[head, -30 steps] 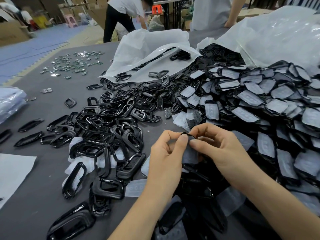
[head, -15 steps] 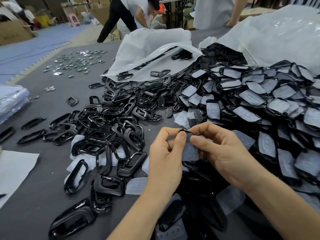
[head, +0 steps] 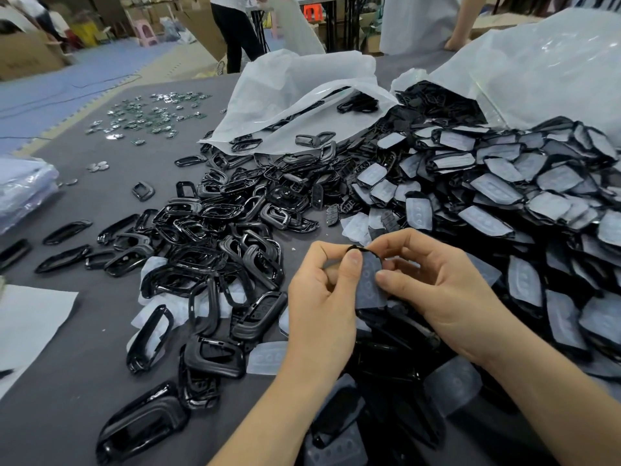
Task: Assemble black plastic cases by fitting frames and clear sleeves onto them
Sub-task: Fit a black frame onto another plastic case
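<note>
Both hands hold one black case with a clear sleeve (head: 369, 283) up over the table, a little right of centre. My left hand (head: 322, 297) pinches its left edge with thumb and forefinger. My right hand (head: 433, 284) pinches its right side, thumb on the sleeve's face. A thin black rim shows at the case's top. A heap of loose black frames (head: 215, 237) lies to the left. A large pile of sleeved cases (head: 497, 196) spreads to the right.
Grey felt table (head: 67, 398). Two white plastic bags (head: 302, 95) spill parts at the back. Small shiny metal pieces (head: 148, 116) lie far left. White paper (head: 27, 324) and a bagged stack (head: 23, 190) sit at the left edge. People stand behind the table.
My hands stay at the same spot on the case; my fingers have shifted slightly along its top edge. The person at the back has moved.
</note>
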Available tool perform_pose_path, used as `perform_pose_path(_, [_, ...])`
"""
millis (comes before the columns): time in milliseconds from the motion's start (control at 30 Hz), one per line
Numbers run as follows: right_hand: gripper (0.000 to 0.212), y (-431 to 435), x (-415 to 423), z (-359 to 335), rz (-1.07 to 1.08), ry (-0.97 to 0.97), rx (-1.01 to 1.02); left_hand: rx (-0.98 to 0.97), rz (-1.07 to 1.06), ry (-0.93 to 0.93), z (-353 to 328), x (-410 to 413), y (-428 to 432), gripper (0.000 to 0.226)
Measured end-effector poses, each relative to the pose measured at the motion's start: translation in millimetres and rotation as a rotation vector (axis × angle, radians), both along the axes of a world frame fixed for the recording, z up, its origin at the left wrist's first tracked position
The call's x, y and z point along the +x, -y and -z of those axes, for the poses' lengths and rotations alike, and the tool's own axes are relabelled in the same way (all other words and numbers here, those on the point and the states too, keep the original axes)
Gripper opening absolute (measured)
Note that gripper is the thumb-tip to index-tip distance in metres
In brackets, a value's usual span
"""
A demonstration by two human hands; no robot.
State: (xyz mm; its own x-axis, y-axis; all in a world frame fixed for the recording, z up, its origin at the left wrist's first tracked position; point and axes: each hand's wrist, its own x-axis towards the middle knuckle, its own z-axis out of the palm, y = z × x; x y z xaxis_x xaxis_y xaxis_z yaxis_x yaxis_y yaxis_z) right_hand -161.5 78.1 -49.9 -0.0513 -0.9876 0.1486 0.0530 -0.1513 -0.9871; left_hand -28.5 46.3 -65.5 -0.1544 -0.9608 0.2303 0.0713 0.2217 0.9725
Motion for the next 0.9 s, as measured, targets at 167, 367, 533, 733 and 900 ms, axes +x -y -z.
perform_pose_path(167, [0.03, -0.9, -1.7, -2.2, -0.021, -0.058, -0.014, -0.002, -0.007, 0.003, -1.1, -1.1, -2.5, 0.015])
perform_pose_path(367, [0.039, -2.4, -5.7, -6.6, -0.151, -0.071, 0.065, 0.032, -0.031, 0.006, -2.3, -1.4, -3.3, 0.014])
perform_pose_path(533, [0.045, -2.8, -5.8, -6.9, -0.169, -0.099, 0.078, 0.091, -0.052, -0.029, -2.6, -2.8, -2.0, 0.014])
perform_pose_path(733, [0.04, -2.1, -8.0, -5.2, -0.193, 0.019, 0.113, 0.019, -0.031, -0.018, -2.5, -1.9, -3.2, 0.014])
perform_pose_path(900, [0.013, -1.4, -5.3, -4.7, -0.059, 0.028, 0.09, -0.085, -0.028, 0.063, -5.9, -1.2, -4.2, 0.015])
